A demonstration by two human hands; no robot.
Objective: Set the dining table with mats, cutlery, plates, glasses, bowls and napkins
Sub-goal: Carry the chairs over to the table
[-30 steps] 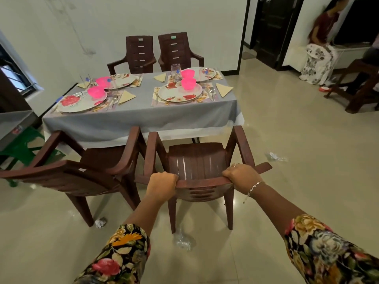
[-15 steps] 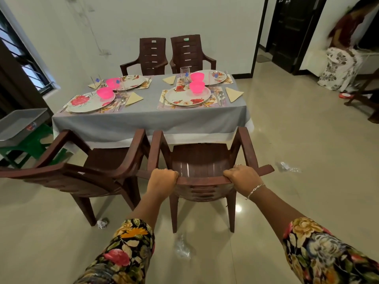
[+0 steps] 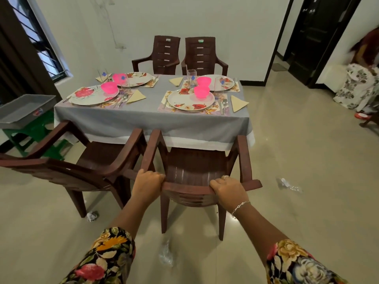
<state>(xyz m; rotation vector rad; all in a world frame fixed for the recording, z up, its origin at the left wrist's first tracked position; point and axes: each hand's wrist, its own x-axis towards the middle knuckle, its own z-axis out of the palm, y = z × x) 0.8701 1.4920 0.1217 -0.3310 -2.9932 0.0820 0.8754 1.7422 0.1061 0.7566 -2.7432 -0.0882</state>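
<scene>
My left hand (image 3: 148,182) and my right hand (image 3: 229,189) both grip the top rail of a brown plastic chair (image 3: 194,167) that faces the dining table (image 3: 143,121). The table has a grey cloth and several place settings: floral plates (image 3: 189,101) on mats, pink bowls (image 3: 201,91), folded yellow napkins (image 3: 238,103), cutlery (image 3: 224,104) and a clear glass (image 3: 191,77). The chair's seat front sits just under the cloth's edge.
A second brown chair (image 3: 86,160) stands close on the left, its arm nearly touching mine. Two more chairs (image 3: 180,54) stand beyond the table. A grey tray (image 3: 22,109) rests on a green stool at left. Plastic scraps (image 3: 166,254) litter the floor. A person (image 3: 363,78) is at far right.
The chair in my hands has moved forward toward the table, and the table looms closer. Both hands keep their grip on the rail.
</scene>
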